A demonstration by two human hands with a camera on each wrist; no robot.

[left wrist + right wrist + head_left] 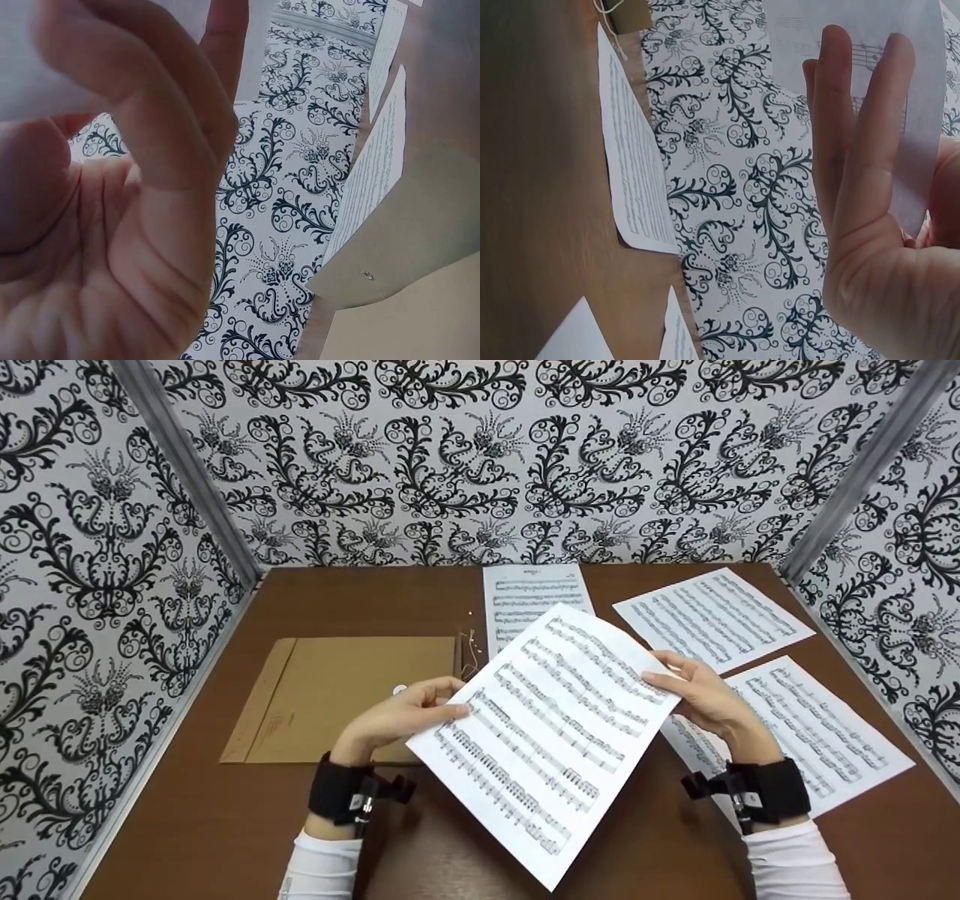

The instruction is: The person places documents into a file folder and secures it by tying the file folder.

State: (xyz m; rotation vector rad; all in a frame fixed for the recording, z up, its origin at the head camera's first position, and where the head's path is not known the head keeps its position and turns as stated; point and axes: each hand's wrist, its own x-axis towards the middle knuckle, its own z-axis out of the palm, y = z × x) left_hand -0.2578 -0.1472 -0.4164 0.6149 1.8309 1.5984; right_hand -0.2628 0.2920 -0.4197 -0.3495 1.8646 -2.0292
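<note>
I hold a sheet of printed music (551,735) tilted above the brown table (225,825) with both hands. My left hand (439,705) pinches its left edge, thumb on top and fingers curled beneath; the left wrist view shows that curled palm (112,195) close up. At the sheet's right edge is my right hand (671,679). In the right wrist view its long fingers (855,150) lie flat against the sheet (870,45), with the thumb on the other side.
A brown card envelope (345,697) lies flat on the left, its string tie (469,649) loose at the right edge. Three more music sheets lie on the table: one at the back (532,592), one far right (712,615), one near right (817,727). Patterned walls enclose three sides.
</note>
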